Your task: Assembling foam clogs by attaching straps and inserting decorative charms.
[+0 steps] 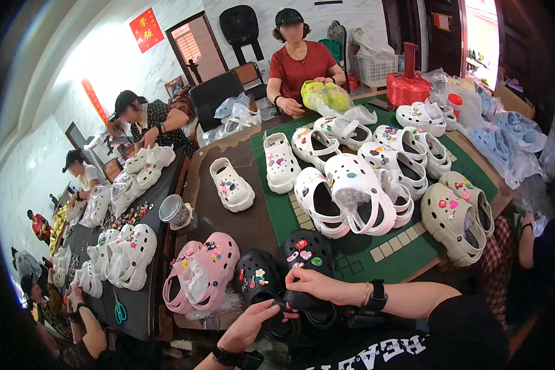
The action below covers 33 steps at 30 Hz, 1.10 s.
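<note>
Right of the pink clogs [221, 264], the left hand [256, 324] pinches a black strap-like part [283, 310] beside 2 black clogs [259, 265] at the bench's [206, 214] near edge, the right hand [317, 285] pinching closed, its hold unclear; apparent strap handling calls for steady 2-hand control.

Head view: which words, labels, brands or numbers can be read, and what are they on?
I leave wording uncopied; lettering stands on:
Red square wall sign: large yellow characters, smaller ones beside.
Black shirt: large white letters, upside down.
Red wall strip: too small and blurred to read.
Charms on a black clog: any print too small.
</note>
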### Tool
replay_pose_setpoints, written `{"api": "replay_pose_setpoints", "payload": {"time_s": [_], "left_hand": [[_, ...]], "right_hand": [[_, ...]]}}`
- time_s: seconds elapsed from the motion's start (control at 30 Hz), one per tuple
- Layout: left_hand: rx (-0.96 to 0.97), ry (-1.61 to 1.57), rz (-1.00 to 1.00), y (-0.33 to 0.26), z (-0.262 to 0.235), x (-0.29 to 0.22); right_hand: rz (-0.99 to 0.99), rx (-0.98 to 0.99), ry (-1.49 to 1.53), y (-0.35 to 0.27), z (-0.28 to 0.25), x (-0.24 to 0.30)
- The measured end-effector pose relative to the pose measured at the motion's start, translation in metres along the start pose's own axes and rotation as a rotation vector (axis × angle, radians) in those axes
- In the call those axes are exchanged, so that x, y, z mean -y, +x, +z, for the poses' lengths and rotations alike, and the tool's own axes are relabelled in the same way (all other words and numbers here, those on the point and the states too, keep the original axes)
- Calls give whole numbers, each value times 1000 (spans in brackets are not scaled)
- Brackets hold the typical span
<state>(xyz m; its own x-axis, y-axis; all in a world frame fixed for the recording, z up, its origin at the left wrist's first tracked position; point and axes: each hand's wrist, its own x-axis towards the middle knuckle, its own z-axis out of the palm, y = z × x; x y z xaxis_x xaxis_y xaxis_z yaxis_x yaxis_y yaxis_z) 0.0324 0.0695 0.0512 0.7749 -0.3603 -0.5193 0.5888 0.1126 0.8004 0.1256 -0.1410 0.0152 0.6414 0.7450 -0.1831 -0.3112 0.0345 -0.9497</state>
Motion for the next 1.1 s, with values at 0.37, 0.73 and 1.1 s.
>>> {"api": "replay_pose_setpoints", "payload": {"time_s": [0.37,0.73,1.1], "left_hand": [[25,55,22,0,-1,-3],[17,233,228,-14,9,-16],[199,-25,197,17,-24,34]], "right_hand": [[-279,-88,-571,-4,-14,26],[27,527,-958,10,-47,62],[-48,519,-1038,16,-13,45]]}}
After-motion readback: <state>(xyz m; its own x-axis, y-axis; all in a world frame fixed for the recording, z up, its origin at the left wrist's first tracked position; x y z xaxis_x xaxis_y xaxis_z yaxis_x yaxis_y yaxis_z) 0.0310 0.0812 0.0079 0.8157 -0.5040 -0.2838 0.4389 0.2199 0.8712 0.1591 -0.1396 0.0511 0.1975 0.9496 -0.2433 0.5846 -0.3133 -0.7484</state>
